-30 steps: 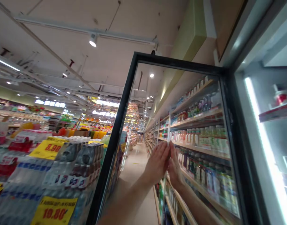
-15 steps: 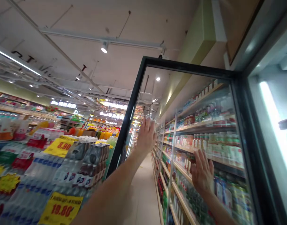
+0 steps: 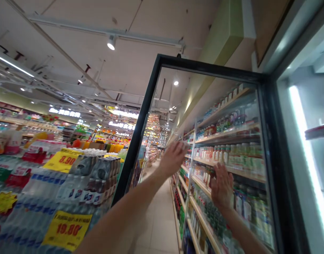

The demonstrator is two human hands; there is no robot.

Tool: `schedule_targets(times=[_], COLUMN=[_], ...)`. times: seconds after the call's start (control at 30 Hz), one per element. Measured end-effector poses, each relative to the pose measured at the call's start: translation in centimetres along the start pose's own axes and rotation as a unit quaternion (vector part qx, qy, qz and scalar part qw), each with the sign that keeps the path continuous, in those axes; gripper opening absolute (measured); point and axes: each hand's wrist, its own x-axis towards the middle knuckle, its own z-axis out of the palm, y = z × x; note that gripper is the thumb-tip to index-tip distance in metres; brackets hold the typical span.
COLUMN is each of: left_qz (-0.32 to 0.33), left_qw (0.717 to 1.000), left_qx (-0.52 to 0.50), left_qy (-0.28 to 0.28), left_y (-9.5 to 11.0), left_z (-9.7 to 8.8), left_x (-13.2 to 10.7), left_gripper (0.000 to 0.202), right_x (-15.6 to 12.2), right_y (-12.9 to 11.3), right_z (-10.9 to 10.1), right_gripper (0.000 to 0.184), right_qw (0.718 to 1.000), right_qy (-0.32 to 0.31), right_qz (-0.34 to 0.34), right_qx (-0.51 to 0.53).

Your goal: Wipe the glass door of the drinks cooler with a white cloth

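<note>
A black-framed glass door [image 3: 209, 67] stands swung out in front of me, its hinge side at the right. My left hand [image 3: 173, 157] is raised at the pane, fingers stretched towards the upper right and slightly blurred. Lower and to the right, my right hand [image 3: 221, 185] is held up with its fingers extended. I make out no object in either hand. Both hands appear to be at the glass, though whether the palms press on it I cannot tell. Shelves of bottled drinks [image 3: 231, 155] show in the pane behind the hands.
Stacked packs of bottled drinks [image 3: 82, 187] with yellow price signs [image 3: 68, 229] stand at the left. A pale tiled aisle [image 3: 156, 215] runs ahead. At the far right is a lit cooler interior [image 3: 307, 151] with a shelf edge.
My left hand has shifted right across the pane and tilted its fingers rightward. My right hand is slightly higher and further left. The view has shifted a little, with the door still swung out.
</note>
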Motion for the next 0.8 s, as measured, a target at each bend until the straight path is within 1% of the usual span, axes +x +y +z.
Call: schedule_targets(times=[0.03,0.07,0.1,0.13,0.17,0.2,0.23,0.3,0.37,0.4,0.43,0.47,0.5,0.53,0.57,0.6,0.63,0.67,0.7,0.73,0.77,0.8], left_qz=[0.079,0.154,0.210,0.246,0.261,0.254,0.225,0.124,0.015,-0.015,-0.018,0.009,0.059,0.123,0.197,0.264,0.310,0.332,0.316,0.252,0.160,0.051], left_qw=[0.997,0.987,0.976,0.968,0.963,0.965,0.973,0.991,0.999,0.999,0.999,0.999,0.996,0.990,0.976,0.959,0.944,0.935,0.941,0.960,0.981,0.995], left_qx=[-0.019,-0.036,-0.049,-0.058,-0.062,-0.062,-0.058,-0.042,-0.028,-0.025,-0.028,-0.036,-0.047,-0.061,-0.076,-0.089,-0.098,-0.102,-0.094,-0.077,-0.056,-0.037], left_qy=[-0.001,0.000,0.000,-0.001,-0.004,-0.008,-0.012,-0.018,-0.021,-0.025,-0.030,-0.036,-0.042,-0.047,-0.050,-0.054,-0.061,-0.072,-0.083,-0.090,-0.093,-0.083], left_y=[1.7,3.5,5.1,6.3,7.0,7.3,7.1,6.1,5.5,5.6,6.0,6.7,7.5,8.2,8.6,8.6,8.0,6.8,5.3,3.5,1.7,0.2], left_z=[0.5,1.0,1.5,1.8,2.1,2.3,2.3,2.3,2.3,2.4,2.5,2.5,2.6,2.5,2.4,2.2,1.9,1.4,0.9,0.4,-0.1,-0.5], left_x=[-0.7,-1.6,-2.3,-2.8,-2.9,-2.5,-1.7,0.5,2.2,2.5,2.1,1.2,-0.2,-1.7,-3.1,-4.2,-4.7,-4.6,-4.0,-3.2,-2.3,-1.7], left_gripper=[0.042,0.041,0.041,0.040,0.041,0.041,0.041,0.043,0.046,0.046,0.046,0.046,0.045,0.044,0.042,0.041,0.040,0.040,0.041,0.041,0.042,0.043], right_x=[0.0,0.0,0.1,0.1,0.1,0.1,0.1,0.1,0.1,0.2,0.2,0.2,0.2,0.2,0.3,0.3,0.3,0.3,0.3,0.3,0.3,0.3], right_y=[0.0,0.1,0.2,0.3,0.4,0.4,0.4,0.3,0.2,0.2,0.2,0.2,0.2,0.2,0.2,0.2,0.1,0.1,0.1,0.1,0.1,0.1], right_z=[-0.1,-0.2,-0.2,-0.2,-0.3,-0.3,-0.2,-0.2,-0.1,-0.1,-0.1,-0.1,-0.1,-0.2,-0.2,-0.3,-0.3,-0.4,-0.4,-0.4,-0.4,-0.4], right_gripper=[0.048,0.048,0.048,0.048,0.049,0.049,0.050,0.051,0.051,0.051,0.052,0.052,0.052,0.052,0.052,0.052,0.052,0.052,0.052,0.053,0.053,0.052], right_qw=[1.000,1.000,0.999,0.998,0.996,0.995,0.993,0.991,0.992,0.992,0.991,0.991,0.991,0.991,0.991,0.991,0.991,0.992,0.992,0.992,0.992,0.993], right_qy=[0.001,0.005,0.009,0.017,0.028,0.037,0.044,0.052,0.054,0.056,0.060,0.064,0.067,0.067,0.065,0.063,0.062,0.062,0.062,0.062,0.062,0.059], right_qz=[0.004,0.009,0.017,0.028,0.041,0.054,0.067,0.080,0.077,0.074,0.072,0.069,0.067,0.065,0.064,0.063,0.062,0.063,0.065,0.066,0.066,0.063], right_qx=[0.010,0.023,0.039,0.056,0.070,0.081,0.087,0.089,0.089,0.090,0.091,0.093,0.094,0.096,0.097,0.097,0.096,0.095,0.094,0.091,0.088,0.084])
